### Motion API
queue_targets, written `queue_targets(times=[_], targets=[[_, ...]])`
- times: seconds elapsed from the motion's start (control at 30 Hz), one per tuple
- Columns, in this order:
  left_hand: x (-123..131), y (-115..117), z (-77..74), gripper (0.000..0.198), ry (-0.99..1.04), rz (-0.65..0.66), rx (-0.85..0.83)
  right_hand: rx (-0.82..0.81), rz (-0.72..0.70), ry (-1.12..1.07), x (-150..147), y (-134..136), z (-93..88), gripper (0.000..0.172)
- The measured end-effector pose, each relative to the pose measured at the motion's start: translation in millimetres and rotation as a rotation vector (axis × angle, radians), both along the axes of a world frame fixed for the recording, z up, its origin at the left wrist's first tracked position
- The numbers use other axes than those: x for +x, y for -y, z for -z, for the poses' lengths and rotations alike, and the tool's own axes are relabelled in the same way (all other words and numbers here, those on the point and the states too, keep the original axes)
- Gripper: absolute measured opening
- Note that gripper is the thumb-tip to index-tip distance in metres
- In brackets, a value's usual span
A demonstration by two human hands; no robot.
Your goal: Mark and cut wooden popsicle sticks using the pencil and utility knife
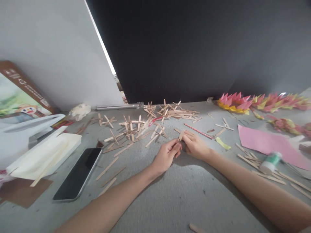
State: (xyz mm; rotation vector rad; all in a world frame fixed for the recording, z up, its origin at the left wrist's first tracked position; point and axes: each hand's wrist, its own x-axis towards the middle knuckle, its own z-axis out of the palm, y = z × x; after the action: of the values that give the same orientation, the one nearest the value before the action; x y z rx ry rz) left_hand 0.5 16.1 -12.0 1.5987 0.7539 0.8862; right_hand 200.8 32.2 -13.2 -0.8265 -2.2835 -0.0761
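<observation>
My left hand (166, 156) and my right hand (195, 145) meet at the middle of the grey table (170, 194). Both have their fingers curled and pinched around a small wooden stick piece (181, 135), which pokes up between the fingertips. Just beyond my hands lies a heap of wooden sticks (145, 124), many glued into crosses. A red-and-white striped straw (198, 131) lies right of the heap, close to my right hand.
A smartphone (79, 173) lies face up at the left beside a white tray (46, 155) and a printed box (19, 97). A pink paper sheet (267, 144), a glue bottle (270, 162) and folded paper flowers (234, 103) are at the right. A dark panel (194, 48) stands behind.
</observation>
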Motion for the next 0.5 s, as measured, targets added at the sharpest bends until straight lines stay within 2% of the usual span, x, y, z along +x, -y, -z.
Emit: queue_targets(times=[0.27,0.5], targets=[[-0.3,1.1,-4.3,0.053,-0.026,0.023,0.017,0.039,-0.024,0.018,-0.4,-0.1,-3.7,0.028],[0.8,1.9,-5.5,0.052,-0.029,0.045,-0.024,0.047,-0.030,0.029,1.5,-1.0,2.1,0.037]])
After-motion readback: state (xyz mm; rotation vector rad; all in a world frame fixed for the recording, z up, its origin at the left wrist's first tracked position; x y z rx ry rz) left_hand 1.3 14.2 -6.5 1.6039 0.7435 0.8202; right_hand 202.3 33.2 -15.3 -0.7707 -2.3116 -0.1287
